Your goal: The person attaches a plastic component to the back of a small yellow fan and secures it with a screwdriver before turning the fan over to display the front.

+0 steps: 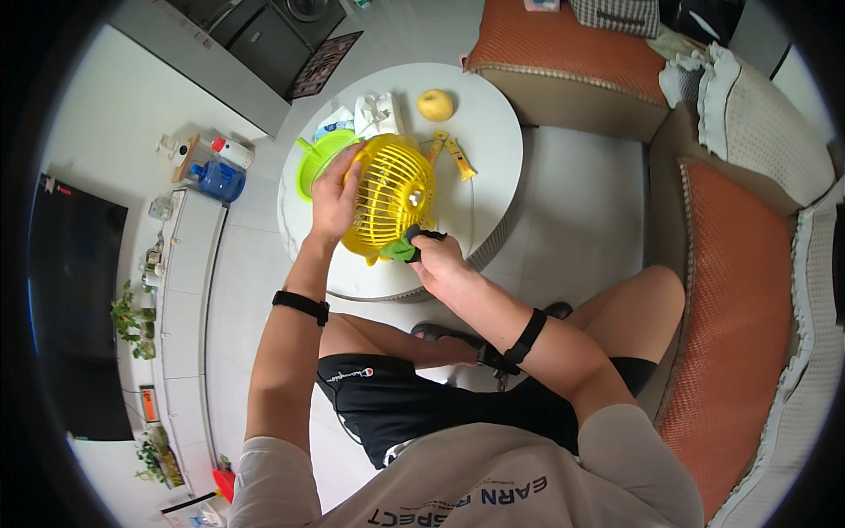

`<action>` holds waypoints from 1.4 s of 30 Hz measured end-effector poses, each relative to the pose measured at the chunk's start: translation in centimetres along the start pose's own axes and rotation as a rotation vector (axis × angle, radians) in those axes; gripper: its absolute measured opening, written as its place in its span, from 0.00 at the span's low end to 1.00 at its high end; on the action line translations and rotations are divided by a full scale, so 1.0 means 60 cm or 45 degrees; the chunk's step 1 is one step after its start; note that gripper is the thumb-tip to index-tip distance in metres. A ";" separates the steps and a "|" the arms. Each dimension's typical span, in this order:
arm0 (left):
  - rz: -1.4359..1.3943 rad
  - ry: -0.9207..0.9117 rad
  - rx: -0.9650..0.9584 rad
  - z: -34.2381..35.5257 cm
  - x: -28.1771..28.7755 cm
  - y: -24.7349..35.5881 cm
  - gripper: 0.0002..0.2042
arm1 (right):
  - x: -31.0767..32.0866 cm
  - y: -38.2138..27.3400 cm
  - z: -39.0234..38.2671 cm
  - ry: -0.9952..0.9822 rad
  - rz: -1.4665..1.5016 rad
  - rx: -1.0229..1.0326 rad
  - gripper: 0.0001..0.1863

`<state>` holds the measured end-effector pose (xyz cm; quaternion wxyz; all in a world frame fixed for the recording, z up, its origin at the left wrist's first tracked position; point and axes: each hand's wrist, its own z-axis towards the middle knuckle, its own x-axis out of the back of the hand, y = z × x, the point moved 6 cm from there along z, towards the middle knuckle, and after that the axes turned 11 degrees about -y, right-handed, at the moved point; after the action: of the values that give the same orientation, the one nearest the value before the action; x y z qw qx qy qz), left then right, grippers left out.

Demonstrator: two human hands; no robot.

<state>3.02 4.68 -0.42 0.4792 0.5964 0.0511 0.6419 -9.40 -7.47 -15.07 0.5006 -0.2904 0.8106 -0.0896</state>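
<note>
A yellow slatted plastic basket [385, 198] is tipped over the front part of the round white table, its slatted underside turned up toward me. My left hand [336, 195] grips it at its left rim, the fingers bent over the edge. At the basket's lower right, my right hand [440, 262] pinches a bunched green and black cloth [402, 248] against or very close to the slats. Just left of the basket, partly covered by it, stands a bright green plastic strainer or basin [308, 176] with a handle. Whatever lies inside the yellow basket is hidden.
On the round table [484, 123] are a yellow round fruit [435, 106], slim yellow packets [459, 160] and a white tissue pack [377, 114]. An orange-cushioned sofa [731, 326] runs along the right and far side. A white cabinet [187, 264] lines the left wall.
</note>
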 end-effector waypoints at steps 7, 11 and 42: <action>0.229 0.154 0.020 -0.022 -0.010 0.019 0.19 | -0.086 -0.120 -0.048 -0.295 0.128 0.276 0.18; 0.249 0.102 0.232 -0.043 -0.016 0.027 0.22 | -0.116 -0.197 -0.049 -0.448 -0.055 0.543 0.18; 0.311 0.132 0.256 -0.060 -0.017 0.044 0.22 | -0.114 -0.112 -0.116 -0.412 -2.441 1.852 0.18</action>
<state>-1.52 4.40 -0.50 0.3323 0.6091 0.0666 0.7170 -10.60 -10.13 -3.58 0.3728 -0.4313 -0.0444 -0.8204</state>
